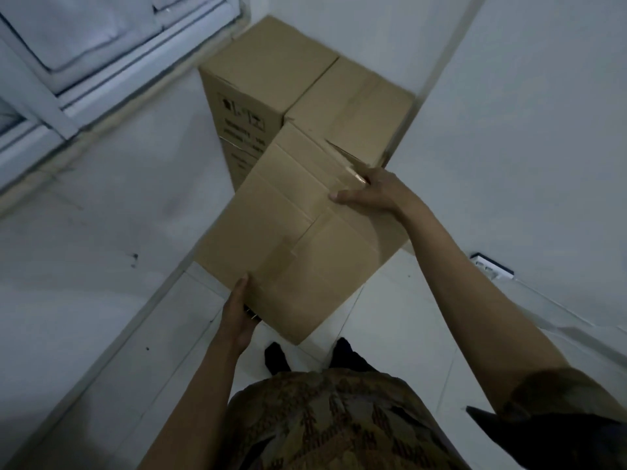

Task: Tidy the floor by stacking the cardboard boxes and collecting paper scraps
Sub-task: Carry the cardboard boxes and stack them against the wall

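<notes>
A cardboard box is gripped at its 7 o'clock edge by the left hand and at 2 o'clock by the right hand, before the corner stack. The loose top flap could be caught, or the box dropped.

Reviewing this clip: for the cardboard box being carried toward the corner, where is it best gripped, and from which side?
The carried box is wide with flat, smooth faces and no handles, so it is probably best taken at two opposite sides. That matches the frame: the left hand grips the near-left edge, and the right hand holds the far-right edge, thumb on top.
</notes>
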A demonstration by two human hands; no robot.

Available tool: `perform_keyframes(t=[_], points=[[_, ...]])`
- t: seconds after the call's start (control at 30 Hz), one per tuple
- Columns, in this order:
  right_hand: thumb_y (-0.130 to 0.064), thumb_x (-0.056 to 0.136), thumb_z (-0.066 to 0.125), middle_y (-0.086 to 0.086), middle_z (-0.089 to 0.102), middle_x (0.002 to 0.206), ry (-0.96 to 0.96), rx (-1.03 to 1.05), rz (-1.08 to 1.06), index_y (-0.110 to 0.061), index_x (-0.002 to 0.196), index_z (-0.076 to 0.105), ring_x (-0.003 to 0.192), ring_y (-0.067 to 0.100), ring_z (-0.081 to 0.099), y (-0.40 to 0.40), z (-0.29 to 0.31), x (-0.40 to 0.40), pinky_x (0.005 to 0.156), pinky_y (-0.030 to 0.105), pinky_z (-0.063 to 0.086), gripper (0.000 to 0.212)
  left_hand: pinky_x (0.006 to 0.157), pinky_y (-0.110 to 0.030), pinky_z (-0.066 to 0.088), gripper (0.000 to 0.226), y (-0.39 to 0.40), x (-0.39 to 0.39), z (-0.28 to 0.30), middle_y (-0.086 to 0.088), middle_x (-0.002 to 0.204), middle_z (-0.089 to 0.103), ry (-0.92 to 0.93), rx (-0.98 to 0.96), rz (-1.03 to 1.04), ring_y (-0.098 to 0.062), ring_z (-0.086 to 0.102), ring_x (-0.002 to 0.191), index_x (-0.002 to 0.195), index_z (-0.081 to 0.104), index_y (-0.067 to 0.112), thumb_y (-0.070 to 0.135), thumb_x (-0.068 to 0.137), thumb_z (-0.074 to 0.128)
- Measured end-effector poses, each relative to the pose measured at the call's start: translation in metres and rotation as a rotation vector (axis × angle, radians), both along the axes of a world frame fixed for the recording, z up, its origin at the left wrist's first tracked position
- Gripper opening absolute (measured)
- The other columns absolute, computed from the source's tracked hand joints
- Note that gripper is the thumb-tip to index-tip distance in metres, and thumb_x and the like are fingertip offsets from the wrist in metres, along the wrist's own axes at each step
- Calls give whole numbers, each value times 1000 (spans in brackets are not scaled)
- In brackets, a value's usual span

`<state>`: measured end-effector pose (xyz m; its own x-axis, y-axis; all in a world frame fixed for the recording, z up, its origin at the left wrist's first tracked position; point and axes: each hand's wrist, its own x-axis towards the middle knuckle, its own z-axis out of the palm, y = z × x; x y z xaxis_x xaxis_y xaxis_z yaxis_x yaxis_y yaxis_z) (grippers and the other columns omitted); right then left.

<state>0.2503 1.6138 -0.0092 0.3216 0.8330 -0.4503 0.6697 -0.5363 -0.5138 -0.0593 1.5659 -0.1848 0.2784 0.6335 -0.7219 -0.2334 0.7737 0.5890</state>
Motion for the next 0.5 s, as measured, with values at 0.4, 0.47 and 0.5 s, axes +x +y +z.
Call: perform_keyframes(t=[0.4, 0.47, 0.5], points=[[-70, 73, 67, 9, 54, 142, -541, 337, 212, -23, 144, 46, 130, 31, 48, 130, 109, -18, 104, 41, 40, 88, 101, -48, 49, 41, 82, 40, 48, -11, 128, 63, -255, 87, 206, -30, 61, 118, 131, 56, 21, 43, 97, 55], [-63, 76, 65, 12, 51, 142, -685, 469, 196, -21, 144, 44, 135, 34, 40, 148, 105, -11, 109, 44, 33, 83, 103, -48, 48, 32, 99, 58, 58, -14, 127, 62, -250, 99, 194, -31, 60, 118, 124, 59, 22, 40, 98, 55], [-60, 78, 64, 16, 40, 151, -738, 493, 177, -19, 151, 33, 144, 37, 27, 152, 99, -7, 115, 48, 23, 89, 103, -48, 48, 33, 108, 67, 62, -16, 128, 61, -239, 115, 178, -31, 60, 118, 126, 58, 21, 38, 98, 55]])
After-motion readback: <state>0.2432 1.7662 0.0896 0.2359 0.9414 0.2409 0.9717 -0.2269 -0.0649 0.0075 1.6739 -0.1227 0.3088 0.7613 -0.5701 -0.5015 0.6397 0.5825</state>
